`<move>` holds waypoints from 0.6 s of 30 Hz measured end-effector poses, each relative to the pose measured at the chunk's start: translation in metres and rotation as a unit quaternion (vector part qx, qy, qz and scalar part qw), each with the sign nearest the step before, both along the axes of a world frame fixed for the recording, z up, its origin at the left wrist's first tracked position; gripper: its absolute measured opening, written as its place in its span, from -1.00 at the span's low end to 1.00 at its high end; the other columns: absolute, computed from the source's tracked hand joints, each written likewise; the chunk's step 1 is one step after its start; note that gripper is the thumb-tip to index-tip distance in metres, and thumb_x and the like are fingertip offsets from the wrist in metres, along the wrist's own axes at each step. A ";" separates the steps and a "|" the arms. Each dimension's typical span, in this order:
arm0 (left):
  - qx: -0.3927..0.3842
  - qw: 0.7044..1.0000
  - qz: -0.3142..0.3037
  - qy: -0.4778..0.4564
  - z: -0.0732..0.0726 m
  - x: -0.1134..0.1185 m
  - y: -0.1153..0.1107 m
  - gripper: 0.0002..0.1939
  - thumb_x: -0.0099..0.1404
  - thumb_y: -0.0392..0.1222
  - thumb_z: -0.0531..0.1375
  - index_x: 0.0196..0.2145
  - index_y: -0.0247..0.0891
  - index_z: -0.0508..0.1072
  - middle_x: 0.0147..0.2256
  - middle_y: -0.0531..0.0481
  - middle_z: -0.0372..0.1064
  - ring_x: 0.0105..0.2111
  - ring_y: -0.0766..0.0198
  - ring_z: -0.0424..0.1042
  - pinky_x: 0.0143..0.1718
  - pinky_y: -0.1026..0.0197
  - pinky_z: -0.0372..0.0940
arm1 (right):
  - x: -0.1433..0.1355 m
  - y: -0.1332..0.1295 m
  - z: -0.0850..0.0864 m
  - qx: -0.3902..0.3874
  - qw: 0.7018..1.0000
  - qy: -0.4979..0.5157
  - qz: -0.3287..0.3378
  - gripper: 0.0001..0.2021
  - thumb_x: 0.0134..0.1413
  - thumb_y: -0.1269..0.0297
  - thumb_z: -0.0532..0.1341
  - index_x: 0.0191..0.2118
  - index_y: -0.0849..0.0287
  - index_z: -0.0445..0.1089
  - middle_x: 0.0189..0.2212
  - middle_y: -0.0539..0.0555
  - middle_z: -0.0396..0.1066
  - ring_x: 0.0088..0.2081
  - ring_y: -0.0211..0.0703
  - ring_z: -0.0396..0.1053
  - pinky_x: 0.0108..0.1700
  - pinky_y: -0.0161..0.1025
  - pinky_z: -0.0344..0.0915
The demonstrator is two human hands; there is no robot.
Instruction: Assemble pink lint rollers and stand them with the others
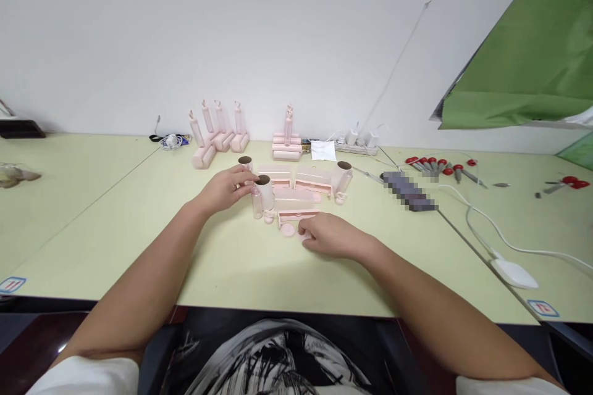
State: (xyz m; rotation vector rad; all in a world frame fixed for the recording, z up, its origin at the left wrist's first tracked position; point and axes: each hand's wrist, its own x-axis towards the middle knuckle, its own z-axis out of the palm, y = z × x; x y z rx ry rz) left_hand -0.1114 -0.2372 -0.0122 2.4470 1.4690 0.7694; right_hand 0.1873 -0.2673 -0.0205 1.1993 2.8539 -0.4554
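My left hand (230, 190) is at the left end of a cluster of pink lint-roller parts. Its fingers stretch out and are apart, with the tips at the upper edge of an upright white lint roll (267, 196) with a brown core. A clear pink handle (257, 205) stands just below those fingers. My right hand (330, 234) rests low at the front of the cluster, its fingers pinched on a small pink round cap (303, 235), mostly hidden. Beside it lie another pink disc (288, 230) and an open pink case half (291, 216).
Behind are more case pieces (294, 199) and another upright roll (343, 178). Assembled lint rollers (222, 139) stand near the wall, with another group (287, 147) to their right. A power strip (356, 148), blurred dark phone-like object (407, 191), red-handled tools (433, 165) and white charger (514, 273) lie rightward.
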 end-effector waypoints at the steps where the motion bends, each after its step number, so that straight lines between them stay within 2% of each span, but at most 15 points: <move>1: 0.001 1.000 -0.002 0.000 0.000 0.000 0.000 -0.62 0.40 0.04 0.05 -0.01 -0.16 0.51 -0.05 -0.11 0.43 -0.22 0.21 0.46 -0.11 0.15 0.34 | 0.000 0.000 0.000 -0.006 1.000 0.001 -0.001 -0.91 -0.02 0.44 0.15 -0.39 0.15 0.38 -0.47 0.05 0.43 -0.47 -0.19 0.22 -0.46 -0.28 -0.06; 5: -0.005 1.000 -0.004 0.000 0.001 0.001 -0.001 -0.64 0.40 0.02 0.04 -0.03 -0.17 0.50 -0.04 -0.12 0.42 -0.20 0.20 0.46 -0.14 0.16 0.34 | -0.001 0.000 0.000 -0.028 0.999 0.007 0.016 -0.87 -0.02 0.48 0.13 -0.52 0.15 0.29 -0.56 -0.01 0.36 -0.53 -0.25 0.13 -0.48 -0.27 -0.09; 8: 0.001 1.000 -0.007 0.002 0.003 0.002 -0.001 -0.67 0.40 0.01 0.04 -0.09 -0.18 0.50 -0.06 -0.12 0.42 -0.17 0.19 0.45 -0.15 0.17 0.33 | -0.001 -0.002 0.001 -0.041 0.998 0.011 0.035 -0.85 -0.02 0.50 0.12 -0.53 0.16 0.28 -0.57 -0.02 0.34 -0.54 -0.28 0.12 -0.47 -0.27 -0.08; 12: 0.027 1.000 -0.008 -0.007 0.001 0.002 -0.001 -0.74 0.40 -0.04 0.07 -0.24 -0.20 0.49 -0.17 -0.08 0.38 -0.28 0.24 0.40 -0.24 0.19 0.29 | 0.001 -0.003 0.002 -0.044 0.997 0.013 0.065 -0.86 -0.02 0.50 0.12 -0.51 0.17 0.29 -0.57 -0.03 0.32 -0.53 -0.29 0.11 -0.46 -0.28 -0.08; 15: 0.063 0.996 -0.006 -0.065 0.001 -0.003 0.001 -0.79 0.38 -0.06 0.12 -0.31 -0.21 0.46 -0.29 -0.03 0.32 -0.39 0.31 0.32 -0.31 0.22 0.28 | 0.004 -0.001 0.004 -0.057 0.994 0.041 0.088 -0.88 0.00 0.48 0.13 -0.49 0.17 0.28 -0.57 -0.05 0.29 -0.53 -0.30 0.11 -0.45 -0.30 -0.06; 18: 0.133 0.974 0.004 -0.183 0.005 -0.012 0.003 -0.80 0.32 -0.02 0.21 -0.34 -0.21 0.42 -0.32 -0.02 0.28 -0.36 0.28 0.31 -0.39 0.25 0.29 | 0.006 0.002 0.008 -0.050 0.988 0.111 0.093 -0.89 0.00 0.49 0.15 -0.47 0.17 0.28 -0.54 -0.05 0.29 -0.49 -0.30 0.14 -0.42 -0.32 0.01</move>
